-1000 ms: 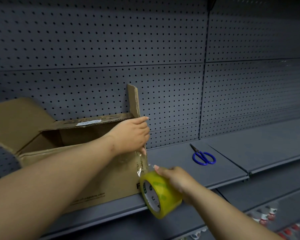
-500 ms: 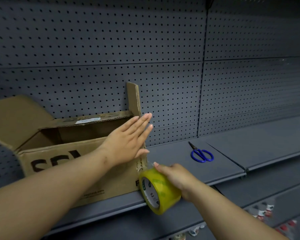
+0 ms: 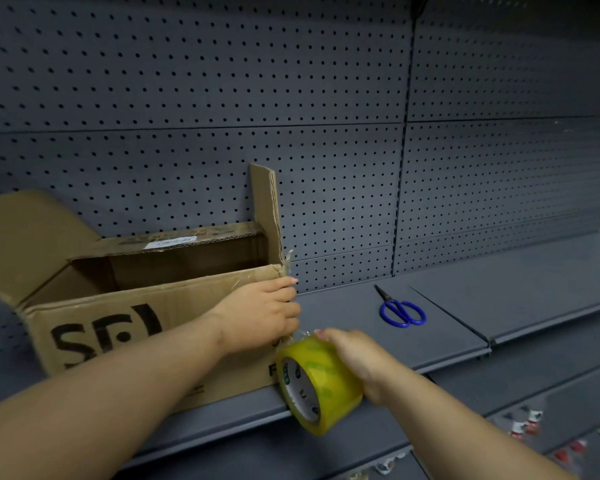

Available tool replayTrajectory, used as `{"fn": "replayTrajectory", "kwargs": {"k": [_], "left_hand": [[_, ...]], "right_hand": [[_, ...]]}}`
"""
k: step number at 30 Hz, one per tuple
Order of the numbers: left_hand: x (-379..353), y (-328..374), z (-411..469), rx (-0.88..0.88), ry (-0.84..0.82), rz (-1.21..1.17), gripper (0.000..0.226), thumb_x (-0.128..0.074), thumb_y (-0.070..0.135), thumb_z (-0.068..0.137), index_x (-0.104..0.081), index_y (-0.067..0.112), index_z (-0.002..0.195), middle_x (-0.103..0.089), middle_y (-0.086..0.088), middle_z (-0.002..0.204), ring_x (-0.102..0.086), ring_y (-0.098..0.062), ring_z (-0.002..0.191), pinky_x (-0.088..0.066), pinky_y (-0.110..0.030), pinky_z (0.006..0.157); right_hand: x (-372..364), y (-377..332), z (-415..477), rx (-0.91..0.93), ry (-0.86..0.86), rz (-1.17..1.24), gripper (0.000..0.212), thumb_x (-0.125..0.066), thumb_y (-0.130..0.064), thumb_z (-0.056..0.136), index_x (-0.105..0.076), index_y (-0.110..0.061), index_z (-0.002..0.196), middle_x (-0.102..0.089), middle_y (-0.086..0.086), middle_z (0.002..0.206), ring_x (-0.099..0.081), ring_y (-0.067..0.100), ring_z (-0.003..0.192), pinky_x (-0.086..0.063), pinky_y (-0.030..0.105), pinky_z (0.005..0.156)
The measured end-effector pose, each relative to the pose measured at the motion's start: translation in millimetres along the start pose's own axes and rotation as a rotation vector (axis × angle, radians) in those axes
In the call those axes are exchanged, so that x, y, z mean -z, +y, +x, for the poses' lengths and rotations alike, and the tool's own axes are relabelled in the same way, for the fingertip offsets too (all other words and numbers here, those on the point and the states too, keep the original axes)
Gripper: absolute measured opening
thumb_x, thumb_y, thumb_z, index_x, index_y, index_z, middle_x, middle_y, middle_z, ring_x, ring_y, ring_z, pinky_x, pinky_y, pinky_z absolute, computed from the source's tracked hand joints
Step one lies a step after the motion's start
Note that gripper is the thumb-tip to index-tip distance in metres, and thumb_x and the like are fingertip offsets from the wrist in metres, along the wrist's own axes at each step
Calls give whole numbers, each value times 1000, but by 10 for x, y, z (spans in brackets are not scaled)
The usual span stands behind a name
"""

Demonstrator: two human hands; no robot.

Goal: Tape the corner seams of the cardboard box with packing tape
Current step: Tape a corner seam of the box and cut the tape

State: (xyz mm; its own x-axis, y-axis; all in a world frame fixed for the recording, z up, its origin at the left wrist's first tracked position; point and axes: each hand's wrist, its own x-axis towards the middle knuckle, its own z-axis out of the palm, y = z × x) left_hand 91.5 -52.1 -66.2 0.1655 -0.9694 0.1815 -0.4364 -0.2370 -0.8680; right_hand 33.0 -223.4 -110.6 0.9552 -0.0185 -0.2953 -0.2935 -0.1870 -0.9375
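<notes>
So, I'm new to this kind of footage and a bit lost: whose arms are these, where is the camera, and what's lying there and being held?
There is no machine here. The arms belong to a person, and the single picture comes from a camera worn on their head, looking forward and down, so you see what they see.

In front is a grey shelf with a pegboard wall behind. On the shelf sits an open cardboard box, flaps up, and further right lie blue-handled scissors.

The left hand presses against the box's right front corner. The right hand grips a yellow tape roll just below that corner, with clear tape running from the roll up the corner seam.
</notes>
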Motion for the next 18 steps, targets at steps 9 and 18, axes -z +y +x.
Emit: {"fn": "replayTrajectory", "kwargs": {"k": [9, 18], "left_hand": [[9, 144, -74, 264, -26, -224, 38, -36, 32, 85, -73, 25, 96, -67, 3, 116, -57, -16, 118, -26, -35, 111], [548, 904, 80, 2080, -75, -1693, 46, -50, 50, 89, -53, 10, 112, -63, -8, 85, -61, -18, 64, -53, -29, 61]], "right_hand": [[26, -13, -30, 25, -64, -39, 25, -57, -32, 87, -63, -10, 97, -67, 14, 100, -65, 29, 90, -52, 37, 83], [350, -139, -64, -27, -463, -125, 24, -51, -33, 92, -57, -13, 81, -59, 5, 73, -57, 17, 65, -49, 27, 63]]}}
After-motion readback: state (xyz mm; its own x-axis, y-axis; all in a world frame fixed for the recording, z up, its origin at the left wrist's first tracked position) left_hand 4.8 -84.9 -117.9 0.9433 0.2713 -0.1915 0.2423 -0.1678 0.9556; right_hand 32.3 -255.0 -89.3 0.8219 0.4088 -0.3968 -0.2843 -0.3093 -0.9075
